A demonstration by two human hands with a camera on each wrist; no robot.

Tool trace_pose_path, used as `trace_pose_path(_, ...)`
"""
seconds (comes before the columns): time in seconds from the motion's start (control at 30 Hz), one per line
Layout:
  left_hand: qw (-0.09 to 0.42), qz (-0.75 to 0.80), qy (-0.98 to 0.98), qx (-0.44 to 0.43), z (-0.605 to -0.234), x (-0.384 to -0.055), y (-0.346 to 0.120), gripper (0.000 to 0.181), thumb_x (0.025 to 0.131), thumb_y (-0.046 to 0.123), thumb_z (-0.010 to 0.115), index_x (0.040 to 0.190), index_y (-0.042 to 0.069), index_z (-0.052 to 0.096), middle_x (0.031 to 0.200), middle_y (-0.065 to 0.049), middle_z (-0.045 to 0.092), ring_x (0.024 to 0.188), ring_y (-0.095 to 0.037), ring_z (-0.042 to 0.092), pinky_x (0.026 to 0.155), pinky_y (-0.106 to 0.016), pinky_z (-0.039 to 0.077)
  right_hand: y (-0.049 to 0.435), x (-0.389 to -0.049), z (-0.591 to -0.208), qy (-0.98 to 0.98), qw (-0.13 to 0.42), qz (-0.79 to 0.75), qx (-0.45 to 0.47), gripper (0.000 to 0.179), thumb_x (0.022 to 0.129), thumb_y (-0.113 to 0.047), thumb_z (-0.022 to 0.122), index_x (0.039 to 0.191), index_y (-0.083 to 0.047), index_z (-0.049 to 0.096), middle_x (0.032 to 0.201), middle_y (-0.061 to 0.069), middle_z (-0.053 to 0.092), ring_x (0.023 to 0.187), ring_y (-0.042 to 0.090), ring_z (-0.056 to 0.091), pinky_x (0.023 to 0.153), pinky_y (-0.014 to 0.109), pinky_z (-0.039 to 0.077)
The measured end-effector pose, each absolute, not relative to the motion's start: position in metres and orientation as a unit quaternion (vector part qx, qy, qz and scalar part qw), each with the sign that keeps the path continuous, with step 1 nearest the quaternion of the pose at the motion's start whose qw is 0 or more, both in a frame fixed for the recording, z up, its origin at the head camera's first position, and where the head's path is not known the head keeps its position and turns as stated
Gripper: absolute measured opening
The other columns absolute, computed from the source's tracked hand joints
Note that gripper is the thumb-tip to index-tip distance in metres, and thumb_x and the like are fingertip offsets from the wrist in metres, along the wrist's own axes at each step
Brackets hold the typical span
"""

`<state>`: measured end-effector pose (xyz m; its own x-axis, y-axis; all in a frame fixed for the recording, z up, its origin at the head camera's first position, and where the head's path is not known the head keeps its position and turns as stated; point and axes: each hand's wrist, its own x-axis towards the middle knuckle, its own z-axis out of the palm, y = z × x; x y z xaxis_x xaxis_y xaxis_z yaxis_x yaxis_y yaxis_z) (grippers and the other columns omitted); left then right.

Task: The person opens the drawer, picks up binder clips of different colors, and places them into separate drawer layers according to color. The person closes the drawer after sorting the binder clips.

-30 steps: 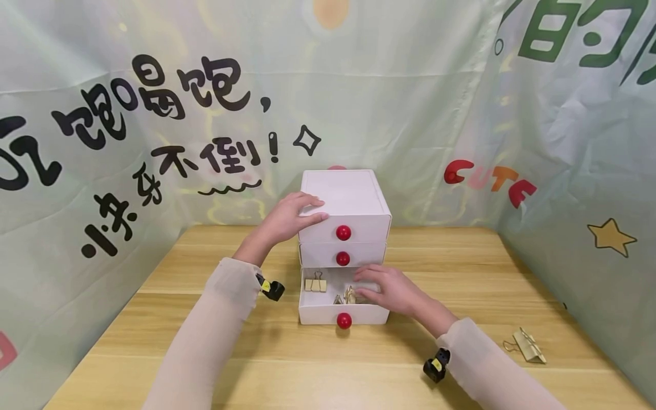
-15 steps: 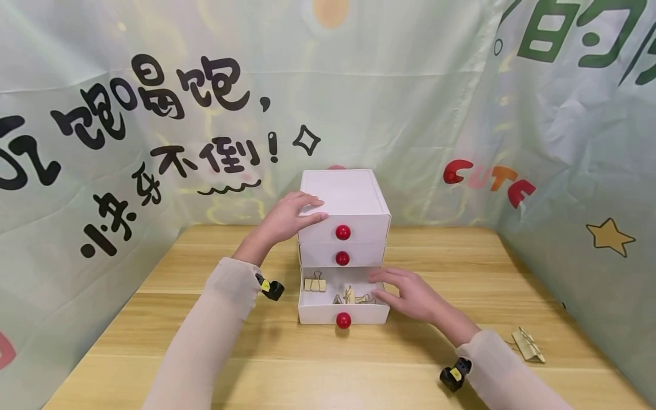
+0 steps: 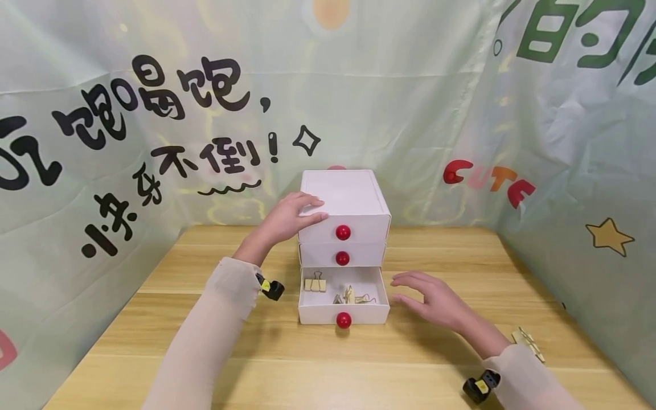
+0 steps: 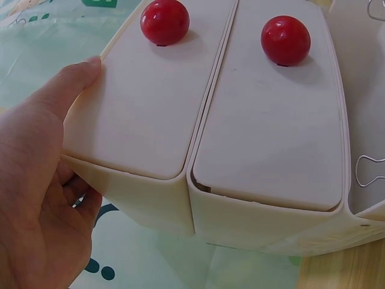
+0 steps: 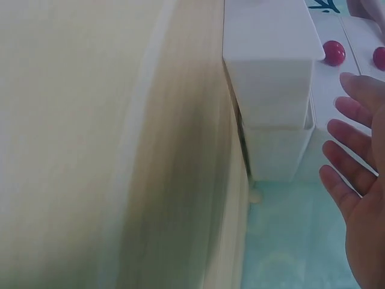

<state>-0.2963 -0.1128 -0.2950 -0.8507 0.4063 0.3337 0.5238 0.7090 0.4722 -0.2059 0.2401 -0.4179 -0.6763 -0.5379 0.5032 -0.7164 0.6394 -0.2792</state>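
A white desktop drawer box (image 3: 340, 193) with red round knobs stands on the wooden table. Its bottom drawer (image 3: 318, 314) is pulled out; the two above are closed. Inside lie gold binder clips: one (image 3: 315, 284) at the left, others (image 3: 350, 294) near the front right. My left hand (image 3: 287, 217) holds the box's upper left corner, thumb at the front edge in the left wrist view, other fingers partly hidden behind the corner. To the right of the drawer, my right hand (image 3: 435, 300) hovers apart from it, fingers spread and loosely bent, holding nothing.
Another gold binder clip (image 3: 530, 343) lies on the table at the right, partly covered by the right sleeve. A printed cloth backdrop (image 3: 379, 114) surrounds the table's back and sides. Black wrist cameras (image 3: 480, 387) are worn on both wrists.
My right hand has drawn back out of the open drawer to the right, uncovering the clips there. The sleeve now partly covers the clip on the table. The left hand stays put.
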Motion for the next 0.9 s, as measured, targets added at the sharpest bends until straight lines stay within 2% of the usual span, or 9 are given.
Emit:
trace_pose_path(0.27,0.102,-0.286,-0.918,-0.254,-0.294,-0.295,-0.112,0.051,0.092,0.051,0.061,0.131,0.017,0.063,0.139,-0.006,0.053,0.133,-0.026,0.039,0.11,-0.05,0.032,0.264,-0.193,-0.422,-0.893,0.197,0.221,0.338,0.027,0.089,-0.024,0.074,0.114,-0.015,0.07,0.119,-0.001,0.066,0.11,0.023,0.062,0.088,0.048,0.052)
trace_pose_path(0.47,0.102,-0.288,-0.918,-0.252,-0.294,-0.295,-0.113,0.052,0.092,0.053,0.061,0.131,0.018,0.063,0.139,-0.005,0.053,0.134,-0.026,0.039,0.11,-0.05,0.032,0.282,-0.184,-0.425,-0.901,0.202,0.211,0.32,0.032,0.086,-0.025,0.076,0.117,-0.017,0.069,0.119,-0.003,0.066,0.11,0.021,0.062,0.09,0.046,0.05)
trace_pose_path(0.6,0.102,-0.288,-0.919,-0.25,-0.293,-0.296,-0.113,0.053,0.092,0.054,0.06,0.131,0.018,0.062,0.139,-0.004,0.053,0.134,-0.025,0.039,0.11,-0.05,0.032,0.294,-0.18,-0.426,-0.902,0.211,0.208,0.314,0.034,0.085,-0.024,0.078,0.117,-0.018,0.069,0.119,-0.004,0.066,0.11,0.02,0.062,0.094,0.029,0.047)
trace_pose_path(0.73,0.1,-0.286,-0.92,-0.248,-0.293,-0.295,-0.114,0.053,0.092,0.054,0.06,0.131,0.018,0.062,0.138,-0.004,0.054,0.134,-0.025,0.038,0.11,-0.05,0.032,0.303,-0.174,-0.426,-0.898,0.211,0.216,0.318,0.037,0.083,-0.021,0.08,0.118,-0.016,0.069,0.119,-0.002,0.066,0.109,0.022,0.062,0.097,0.009,0.034)
trace_pose_path(0.9,0.097,-0.286,-0.92,-0.248,-0.292,-0.294,-0.112,0.053,0.092,0.053,0.061,0.132,0.017,0.062,0.138,-0.004,0.054,0.134,-0.025,0.038,0.11,-0.049,0.032,0.316,-0.164,-0.423,-0.904,0.203,0.222,0.302,0.04,0.083,-0.022,0.08,0.12,-0.017,0.067,0.119,-0.003,0.066,0.109,0.02,0.061,0.095,0.004,0.03)
